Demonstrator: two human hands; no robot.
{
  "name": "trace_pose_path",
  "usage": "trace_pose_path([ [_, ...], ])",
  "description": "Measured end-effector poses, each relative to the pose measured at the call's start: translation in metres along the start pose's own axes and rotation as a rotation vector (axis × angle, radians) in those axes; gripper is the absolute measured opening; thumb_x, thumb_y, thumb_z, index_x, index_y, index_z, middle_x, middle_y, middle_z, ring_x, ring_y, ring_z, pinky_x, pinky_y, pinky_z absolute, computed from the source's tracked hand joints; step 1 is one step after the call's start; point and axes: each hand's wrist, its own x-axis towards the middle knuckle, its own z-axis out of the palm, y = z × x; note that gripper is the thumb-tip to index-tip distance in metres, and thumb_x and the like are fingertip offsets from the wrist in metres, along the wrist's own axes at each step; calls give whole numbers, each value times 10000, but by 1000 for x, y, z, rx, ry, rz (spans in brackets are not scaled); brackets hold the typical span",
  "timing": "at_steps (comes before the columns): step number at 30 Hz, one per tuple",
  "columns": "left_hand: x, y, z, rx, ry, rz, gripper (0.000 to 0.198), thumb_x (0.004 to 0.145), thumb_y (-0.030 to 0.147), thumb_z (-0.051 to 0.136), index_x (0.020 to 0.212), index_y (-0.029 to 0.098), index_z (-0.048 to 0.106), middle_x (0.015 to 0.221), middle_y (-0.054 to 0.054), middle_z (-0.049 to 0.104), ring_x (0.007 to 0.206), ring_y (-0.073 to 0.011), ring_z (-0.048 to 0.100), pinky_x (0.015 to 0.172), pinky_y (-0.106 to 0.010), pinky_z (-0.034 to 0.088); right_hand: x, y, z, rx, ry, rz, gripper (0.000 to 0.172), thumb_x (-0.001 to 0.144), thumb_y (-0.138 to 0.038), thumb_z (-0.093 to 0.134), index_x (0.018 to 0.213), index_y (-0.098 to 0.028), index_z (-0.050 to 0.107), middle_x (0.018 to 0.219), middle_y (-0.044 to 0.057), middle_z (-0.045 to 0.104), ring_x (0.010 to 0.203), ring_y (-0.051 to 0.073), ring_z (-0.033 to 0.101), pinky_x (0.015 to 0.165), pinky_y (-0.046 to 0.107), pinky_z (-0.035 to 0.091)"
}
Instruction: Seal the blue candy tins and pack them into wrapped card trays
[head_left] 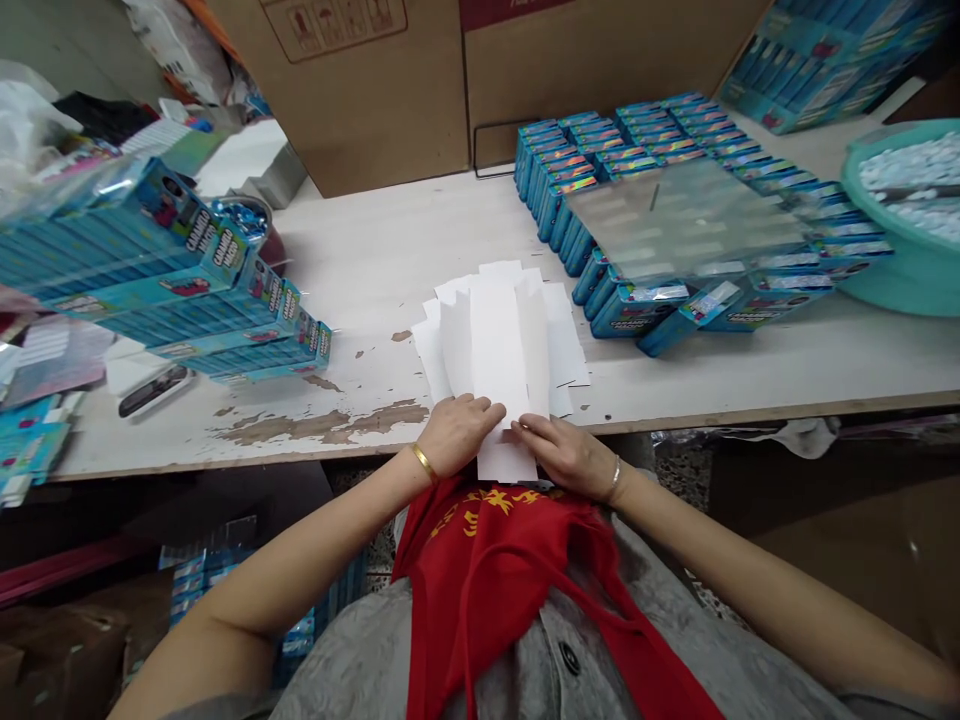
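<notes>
The head camera is looking forward and down from just above the person's gray coat (352, 670), catching the left hand (459, 435) and right hand (570, 457) close up at the lower middle. It is facing across the white bench (360, 260) from its front edge, toward cardboard cartons (360, 90) beyond the far edge.

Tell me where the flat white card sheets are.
In the head view, the flat white card sheets lie at the near edge of the chipped white table, under the person's left hand and right hand, with rows of blue printed boxes just to their right.
</notes>
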Motion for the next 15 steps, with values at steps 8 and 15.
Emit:
trace_pose_path([
  [8, -19, -18, -5, -49, 71, 347, 540, 847, 511, 545, 1194, 98, 528, 1061, -155, 615, 1053, -282, 527, 835, -382, 441, -6, -7, -1, 6, -7, 72, 627, 866, -129, 443, 1465, -113, 260, 1274, 180, 555, 984, 266, 550, 810, 422, 508],
  [15, 4, -13, -13, -196, -75, -76, 297, 958, 386, 373, 1116, 226, 566, 888, -47, 694, 806, -192, 636, 673, -283, 437, 16, -18, 6, 123, 359, 269, 715, 907, -90, 437, 1506, -230, 72, 1352, 160, 484, 1159, 246, 527, 882, 415, 528],
])
